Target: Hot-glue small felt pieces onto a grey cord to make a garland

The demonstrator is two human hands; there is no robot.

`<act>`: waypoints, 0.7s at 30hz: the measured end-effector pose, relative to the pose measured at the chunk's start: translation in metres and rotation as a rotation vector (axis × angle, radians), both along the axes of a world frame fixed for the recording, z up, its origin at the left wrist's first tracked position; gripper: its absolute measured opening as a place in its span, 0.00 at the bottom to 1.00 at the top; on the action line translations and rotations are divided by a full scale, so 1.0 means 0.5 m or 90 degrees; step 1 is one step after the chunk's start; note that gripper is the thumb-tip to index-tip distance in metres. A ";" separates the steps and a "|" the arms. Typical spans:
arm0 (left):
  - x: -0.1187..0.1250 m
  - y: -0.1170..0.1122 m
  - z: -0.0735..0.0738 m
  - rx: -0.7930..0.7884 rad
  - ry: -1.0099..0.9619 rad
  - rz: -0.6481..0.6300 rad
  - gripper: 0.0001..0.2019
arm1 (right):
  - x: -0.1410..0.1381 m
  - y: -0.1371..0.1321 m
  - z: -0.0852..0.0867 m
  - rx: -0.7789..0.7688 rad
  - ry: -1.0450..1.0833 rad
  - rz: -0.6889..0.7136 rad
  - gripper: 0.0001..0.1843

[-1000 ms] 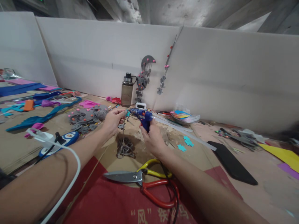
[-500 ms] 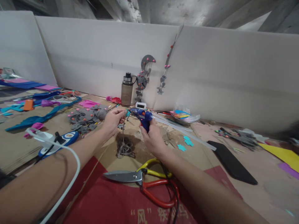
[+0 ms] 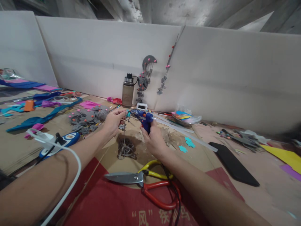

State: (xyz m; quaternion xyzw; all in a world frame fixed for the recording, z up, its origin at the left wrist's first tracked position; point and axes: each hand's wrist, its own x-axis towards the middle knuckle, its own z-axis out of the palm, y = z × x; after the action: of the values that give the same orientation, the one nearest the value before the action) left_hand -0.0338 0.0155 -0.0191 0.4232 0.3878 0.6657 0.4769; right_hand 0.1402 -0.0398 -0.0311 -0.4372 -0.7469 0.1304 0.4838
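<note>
Mid-frame, my right hand [image 3: 154, 138] has its grip closed on the rigid glue gun [image 3: 146, 119] handle, off the likely hot tip; left hand [image 3: 114, 121] pinches limp, light cord [image 3: 127, 148].

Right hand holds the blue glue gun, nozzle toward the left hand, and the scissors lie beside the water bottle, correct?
Not quite. The head view shows the right hand holding the blue glue gun, nozzle toward the left hand, but the scissors lie near the person, between the forearms, well apart from the water bottle.
</note>
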 end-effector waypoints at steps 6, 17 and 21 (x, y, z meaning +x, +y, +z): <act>-0.002 0.004 -0.004 0.003 0.002 0.002 0.13 | 0.001 0.000 -0.004 -0.003 0.002 0.006 0.19; -0.001 0.001 -0.002 0.000 -0.014 0.006 0.14 | -0.001 -0.004 -0.001 -0.029 -0.018 -0.006 0.19; 0.000 -0.002 0.003 -0.006 -0.018 0.003 0.13 | -0.001 -0.006 -0.001 -0.029 -0.022 -0.016 0.18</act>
State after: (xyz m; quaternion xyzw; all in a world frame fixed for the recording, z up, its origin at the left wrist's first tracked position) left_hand -0.0339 0.0145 -0.0177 0.4103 0.3853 0.6708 0.4830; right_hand 0.1397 -0.0427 -0.0314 -0.4595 -0.7464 0.1337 0.4625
